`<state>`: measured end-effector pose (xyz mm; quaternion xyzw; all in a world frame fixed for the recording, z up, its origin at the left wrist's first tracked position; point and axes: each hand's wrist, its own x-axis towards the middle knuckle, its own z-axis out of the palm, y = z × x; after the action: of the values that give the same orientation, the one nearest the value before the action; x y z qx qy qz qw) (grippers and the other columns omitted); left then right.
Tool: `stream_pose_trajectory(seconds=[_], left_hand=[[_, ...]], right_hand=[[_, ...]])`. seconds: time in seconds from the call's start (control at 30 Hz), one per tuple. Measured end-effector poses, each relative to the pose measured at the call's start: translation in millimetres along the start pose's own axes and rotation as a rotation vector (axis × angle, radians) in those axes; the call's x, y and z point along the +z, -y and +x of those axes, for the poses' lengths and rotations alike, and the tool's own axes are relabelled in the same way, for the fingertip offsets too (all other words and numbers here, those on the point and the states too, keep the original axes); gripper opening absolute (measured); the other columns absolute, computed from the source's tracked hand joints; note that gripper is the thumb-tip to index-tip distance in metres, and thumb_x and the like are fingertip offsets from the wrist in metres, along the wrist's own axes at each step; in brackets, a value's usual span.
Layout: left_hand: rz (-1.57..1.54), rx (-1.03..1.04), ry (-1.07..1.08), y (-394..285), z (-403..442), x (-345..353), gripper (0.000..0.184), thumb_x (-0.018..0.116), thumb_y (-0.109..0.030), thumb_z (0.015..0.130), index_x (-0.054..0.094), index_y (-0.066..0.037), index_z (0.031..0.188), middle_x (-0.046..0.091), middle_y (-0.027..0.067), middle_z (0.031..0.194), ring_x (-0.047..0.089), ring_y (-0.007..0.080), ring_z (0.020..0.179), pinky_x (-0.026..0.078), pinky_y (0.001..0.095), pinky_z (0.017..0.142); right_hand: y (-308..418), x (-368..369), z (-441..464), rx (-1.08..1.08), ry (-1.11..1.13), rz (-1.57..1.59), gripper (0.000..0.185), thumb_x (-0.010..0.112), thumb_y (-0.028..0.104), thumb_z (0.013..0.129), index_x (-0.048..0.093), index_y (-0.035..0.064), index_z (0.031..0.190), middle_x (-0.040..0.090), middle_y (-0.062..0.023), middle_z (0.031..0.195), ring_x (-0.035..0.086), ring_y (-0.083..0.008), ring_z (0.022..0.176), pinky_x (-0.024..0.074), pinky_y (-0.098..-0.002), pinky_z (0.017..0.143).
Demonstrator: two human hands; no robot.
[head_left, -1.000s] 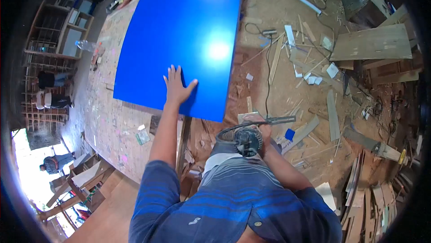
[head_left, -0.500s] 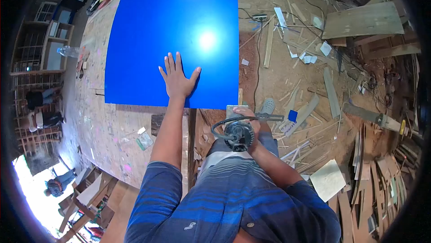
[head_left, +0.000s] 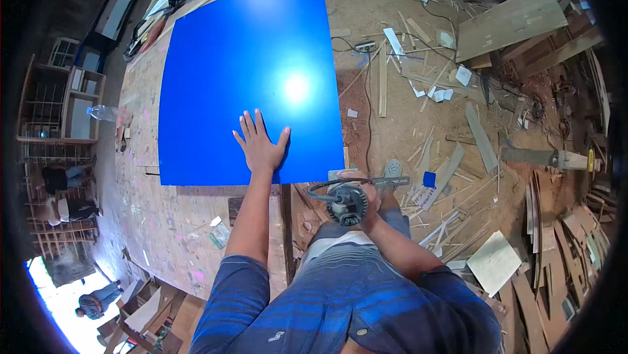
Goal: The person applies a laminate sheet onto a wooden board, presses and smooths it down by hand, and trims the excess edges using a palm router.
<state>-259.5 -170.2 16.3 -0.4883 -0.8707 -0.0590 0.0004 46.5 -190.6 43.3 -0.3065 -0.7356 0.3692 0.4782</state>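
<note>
A large glossy blue sheet (head_left: 209,86) lies on the wooden workbench (head_left: 176,230), its right edge running past the bench. Flat on the near part of the sheet is my left hand (head_left: 263,152), fingers spread. At the sheet's near right corner my right hand (head_left: 367,198) grips a black corded power tool (head_left: 347,205) with a flat metal base and a bar sticking out to the right. The tool hides most of my right fingers. Whether its base touches the sheet's edge, I cannot tell.
Wood strips and offcuts (head_left: 383,82) litter the dirt floor to the right, along with a power strip (head_left: 365,46) and cables. A handsaw (head_left: 536,158) and stacked boards (head_left: 549,249) are farther right. A plastic bottle (head_left: 101,113) stands left. Other people (head_left: 98,300) are in the background.
The view has shifted, so the sheet and both hands sit lower in the picture and the sheet's far edge shows. My left hand stays spread on the sheet; my right still holds the tool.
</note>
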Motion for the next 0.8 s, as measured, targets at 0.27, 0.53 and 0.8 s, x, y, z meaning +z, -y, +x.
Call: stream_pose_trajectory(seconds=[0.27, 0.53, 0.8], left_hand=[[0.013, 0.007, -0.004, 1.2, -0.3, 1.5, 0.111, 0.057, -0.081, 0.099, 0.027, -0.009, 0.176, 0.019, 0.0243, 0.183, 0.013, 0.0410, 0.171, 0.005, 0.0667, 0.135], [0.013, 0.012, -0.006, 0.4, -0.4, 0.6, 0.110, 0.058, -0.080, 0.099, 0.026, -0.009, 0.177, 0.018, 0.0243, 0.183, 0.012, 0.0408, 0.171, 0.005, 0.0669, 0.135], [0.009, 0.020, -0.023, 0.1, -0.5, 0.6, 0.111, 0.060, -0.079, 0.098, 0.026, -0.008, 0.177, 0.019, 0.0249, 0.183, 0.013, 0.0413, 0.171, 0.006, 0.0672, 0.135]], right_hand=[[-10.4, 1.5, 5.9, -0.022, -0.003, 0.031, 0.024, 0.083, 0.007, 0.087, 0.075, 0.0033, 0.109, 0.076, -0.0172, 0.119, 0.076, -0.0362, 0.110, 0.0638, -0.0457, 0.091], [-10.7, 2.6, 20.2, -0.002, -0.010, 0.004, 0.024, 0.085, 0.006, 0.087, 0.075, 0.0041, 0.110, 0.077, -0.0153, 0.116, 0.078, -0.0340, 0.108, 0.0640, -0.0459, 0.094], [-15.8, 2.4, 30.0, 0.059, 0.029, -0.051, 0.028, 0.088, 0.010, 0.085, 0.076, 0.0064, 0.110, 0.078, -0.0132, 0.115, 0.078, -0.0319, 0.107, 0.0631, -0.0439, 0.094]])
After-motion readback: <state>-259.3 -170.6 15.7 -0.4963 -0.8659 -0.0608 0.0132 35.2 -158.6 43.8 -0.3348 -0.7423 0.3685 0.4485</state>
